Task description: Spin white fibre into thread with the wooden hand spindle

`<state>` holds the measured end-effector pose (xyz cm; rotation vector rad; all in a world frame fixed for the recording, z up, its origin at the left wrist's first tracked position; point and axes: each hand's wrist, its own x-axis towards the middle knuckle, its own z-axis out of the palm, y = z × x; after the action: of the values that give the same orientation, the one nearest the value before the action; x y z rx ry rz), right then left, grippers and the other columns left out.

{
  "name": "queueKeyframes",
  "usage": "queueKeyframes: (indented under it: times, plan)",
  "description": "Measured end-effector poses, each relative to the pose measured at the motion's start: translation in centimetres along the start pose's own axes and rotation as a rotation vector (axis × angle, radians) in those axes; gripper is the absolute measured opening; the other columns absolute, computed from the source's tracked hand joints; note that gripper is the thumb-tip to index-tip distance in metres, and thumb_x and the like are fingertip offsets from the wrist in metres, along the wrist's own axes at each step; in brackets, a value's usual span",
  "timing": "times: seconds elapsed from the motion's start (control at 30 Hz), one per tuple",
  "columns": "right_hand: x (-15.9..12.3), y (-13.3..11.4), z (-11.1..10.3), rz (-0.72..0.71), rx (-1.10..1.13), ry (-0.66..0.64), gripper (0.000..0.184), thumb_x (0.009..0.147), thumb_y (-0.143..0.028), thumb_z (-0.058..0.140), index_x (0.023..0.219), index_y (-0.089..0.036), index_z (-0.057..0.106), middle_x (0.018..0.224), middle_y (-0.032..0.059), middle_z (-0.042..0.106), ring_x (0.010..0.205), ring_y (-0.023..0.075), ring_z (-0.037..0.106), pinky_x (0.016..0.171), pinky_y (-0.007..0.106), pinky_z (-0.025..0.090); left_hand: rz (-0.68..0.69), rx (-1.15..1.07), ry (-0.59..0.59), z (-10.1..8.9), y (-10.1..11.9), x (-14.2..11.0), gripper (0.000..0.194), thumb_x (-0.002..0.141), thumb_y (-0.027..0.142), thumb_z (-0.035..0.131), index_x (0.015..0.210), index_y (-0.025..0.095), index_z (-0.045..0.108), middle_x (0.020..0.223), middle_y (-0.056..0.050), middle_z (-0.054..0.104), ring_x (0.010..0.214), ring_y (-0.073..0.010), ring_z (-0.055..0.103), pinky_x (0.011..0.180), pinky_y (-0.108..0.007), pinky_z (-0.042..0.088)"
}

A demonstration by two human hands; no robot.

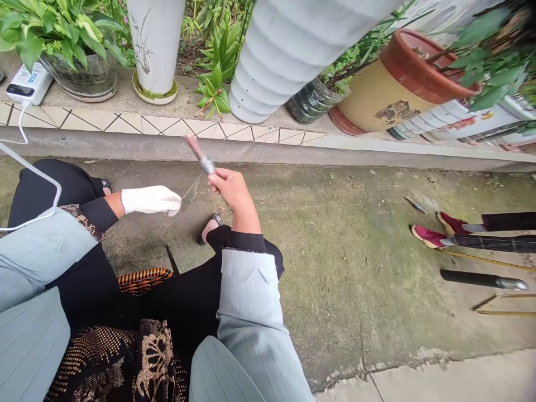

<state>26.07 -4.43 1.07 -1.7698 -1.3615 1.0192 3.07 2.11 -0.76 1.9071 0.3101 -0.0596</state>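
To my eye the wire was being wound onto the stick or drawn off it; I couldn't tell which. The bare right hand (229, 187) had its fingers curled closed round the near end of the short stick (193, 146), held tilted above the concrete floor (326, 240), with a coil of silvery wire (206, 164) about it. To the left, the gloved left hand (151, 200) had its fingers folded together, apparently pinching the loose strand (191, 188) between the hands. Either way, the next move called for steady, even tension.
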Motion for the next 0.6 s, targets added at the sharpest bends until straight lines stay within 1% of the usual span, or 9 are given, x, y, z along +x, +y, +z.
queueKeyframes:
  times: [0.1,0.13,0.2,0.3,0.4,0.47,0.5,0.53,0.6]
  plan:
    - [0.6,0.0,1.2,0.138,-0.432,-0.104,0.018,0.080,-0.029,0.055,0.080,-0.015,0.066,0.069,0.0025,0.059,0.064,0.0122,0.050,0.059,0.024,0.034,0.003,0.016,0.013,-0.1,0.4,-0.1,0.032,0.088,0.037,0.045,0.069,0.013,0.058,0.070,-0.001,0.060,0.062,-0.0100,0.049,0.061,-0.020,0.038]
    - [0.6,-0.2,1.5,0.171,-0.542,-0.180,0.017,0.080,-0.028,0.056,0.081,-0.015,0.067,0.071,0.0033,0.061,0.065,0.0124,0.050,0.059,0.024,0.034,-0.009,0.006,0.032,-0.2,0.4,-0.1,0.033,0.088,0.037,0.045,0.070,0.013,0.058,0.069,-0.001,0.060,0.060,-0.0095,0.048,0.059,-0.020,0.037]
    - [0.4,-0.5,1.9,0.226,-0.662,-0.411,0.015,0.079,-0.025,0.057,0.079,-0.015,0.068,0.072,0.0044,0.063,0.063,0.0118,0.051,0.058,0.024,0.034,-0.029,-0.006,0.057,-0.4,0.2,-0.2,0.034,0.088,0.039,0.045,0.070,0.013,0.058,0.067,0.000,0.057,0.057,-0.0087,0.046,0.057,-0.020,0.036]
    - [0.1,-0.6,2.1,0.232,-0.588,-0.825,0.011,0.076,-0.023,0.060,0.075,-0.015,0.068,0.068,0.0025,0.063,0.056,0.0093,0.050,0.056,0.023,0.035,-0.045,-0.020,0.055,-0.7,-0.1,-0.2,0.033,0.086,0.040,0.048,0.069,0.013,0.057,0.065,0.001,0.055,0.057,-0.0089,0.046,0.057,-0.020,0.037]
    - [-0.3,-0.4,1.7,0.157,-0.325,-1.067,0.014,0.072,-0.027,0.065,0.077,-0.015,0.068,0.066,-0.0006,0.060,0.054,0.0075,0.047,0.055,0.022,0.037,-0.065,-0.072,0.090,-1.2,-0.5,-0.3,0.032,0.084,0.041,0.051,0.068,0.013,0.056,0.065,0.000,0.056,0.059,-0.0102,0.049,0.057,-0.021,0.039]
    - [-0.6,-0.4,1.1,0.067,-0.117,-1.092,0.021,0.071,-0.032,0.067,0.081,-0.014,0.067,0.066,-0.0013,0.059,0.055,0.0073,0.047,0.056,0.021,0.038,-0.073,-0.095,0.135,-1.5,-0.6,-0.3,0.033,0.083,0.042,0.053,0.068,0.013,0.056,0.065,-0.001,0.056,0.059,-0.0107,0.050,0.056,-0.021,0.040]
    - [-0.8,-0.5,0.8,0.010,-0.007,-1.054,0.025,0.071,-0.035,0.068,0.083,-0.013,0.067,0.067,-0.0012,0.058,0.056,0.0073,0.047,0.056,0.021,0.038,-0.073,-0.103,0.159,-1.5,-0.7,-0.3,0.033,0.083,0.043,0.054,0.069,0.013,0.057,0.065,-0.001,0.056,0.058,-0.0107,0.049,0.055,-0.021,0.040]
    - [-0.9,-0.7,0.4,-0.051,0.107,-0.980,0.028,0.071,-0.037,0.069,0.083,-0.013,0.066,0.068,-0.0011,0.058,0.057,0.0071,0.047,0.057,0.021,0.039,-0.074,-0.111,0.178,-1.4,-0.8,-0.3,0.034,0.083,0.043,0.054,0.071,0.012,0.058,0.064,-0.002,0.056,0.056,-0.0104,0.048,0.052,-0.021,0.040]
    - [-1.2,-0.9,-0.1,-0.164,0.318,-0.746,0.031,0.072,-0.042,0.069,0.080,-0.013,0.063,0.068,-0.0008,0.056,0.056,0.0066,0.044,0.056,0.021,0.038,-0.076,-0.134,0.160,-1.0,-0.9,-0.2,0.035,0.085,0.045,0.051,0.077,0.012,0.061,0.062,-0.002,0.055,0.051,-0.0095,0.046,0.048,-0.020,0.038]
